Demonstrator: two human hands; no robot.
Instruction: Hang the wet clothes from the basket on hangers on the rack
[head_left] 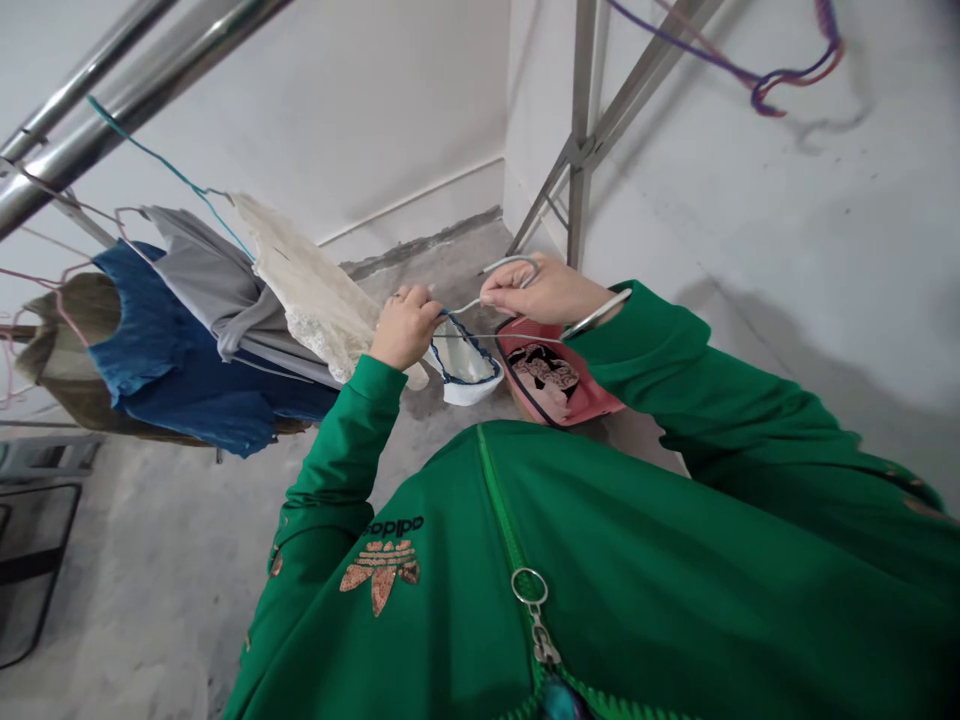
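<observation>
The left hand [407, 328] has its fingers closed on the dark-trimmed edge of a white garment [471, 394], which hangs below and beside it over the floor [161, 560]. The right hand [553, 290] is curled narrow, thumb against fingers, around a pale wire hanger [516, 259] — its hook arches up over the knuckles, and one thin arm reaches toward the garment's opening. Exactly how the left fingertips grip is hard to make out, since the back of the hand covers them. The red basket [609, 402] just beyond the garment is partly hidden by the right sleeve [675, 345] — patterned cloth [551, 372] shows inside, its shape unclear.
</observation>
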